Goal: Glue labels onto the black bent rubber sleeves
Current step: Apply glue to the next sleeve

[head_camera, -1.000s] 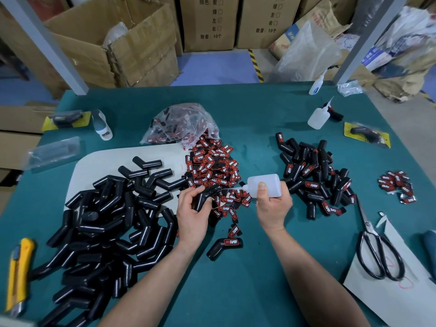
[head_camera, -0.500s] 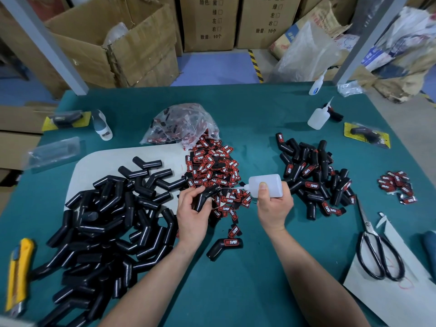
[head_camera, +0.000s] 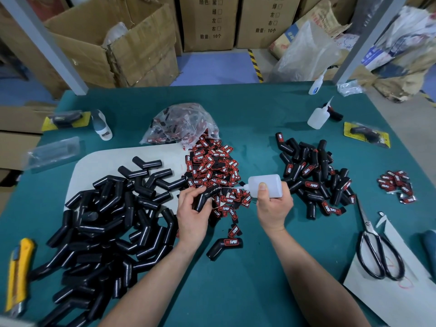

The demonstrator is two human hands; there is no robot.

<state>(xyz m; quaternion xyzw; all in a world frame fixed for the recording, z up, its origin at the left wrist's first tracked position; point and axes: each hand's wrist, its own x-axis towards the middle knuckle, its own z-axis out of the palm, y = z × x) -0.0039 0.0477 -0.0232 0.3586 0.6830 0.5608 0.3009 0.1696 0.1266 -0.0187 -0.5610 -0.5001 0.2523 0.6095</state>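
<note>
While the left hand (head_camera: 192, 217) curls its fingers and thumb round 1 black bent rubber sleeve (head_camera: 204, 197), a matte tube kinked like an elbow and bare of any label, at the near edge of the heap of red-and-black printed labels (head_camera: 212, 168), the right hand (head_camera: 273, 208) grips 1 translucent white plastic squeeze bottle (head_camera: 266, 185) turned on its side at the heap's right edge. Its thumb presses the bottle's wall and the thin nozzle points left at the held sleeve; whether the tip touches the rubber cannot be told. Nearer the person than the heap lies 1 labelled sleeve (head_camera: 224, 247) on its own, its red label facing up. Left of the heap sprawls a pile of plain black sleeves (head_camera: 106, 220), too many and too overlapped to count, partly on 1 pale rounded board (head_camera: 99, 166). Right of the heap sits a smaller pile of labelled sleeves (head_camera: 316, 182), and farther right 1 small cluster of loose labels (head_camera: 396, 185). Behind the heap slumps 1 clear plastic bag (head_camera: 181, 125) with more labels inside. Behind and right of the heap stand 2 more bottles, 1 clear squeeze bottle (head_camera: 317, 118) and 1 slim white bottle (head_camera: 316, 84). Far right of the heap lies 1 pair of black-handled scissors (head_camera: 377, 251); far left, 1 yellow utility knife (head_camera: 17, 274). All rest on the green table (head_camera: 236, 291).
</note>
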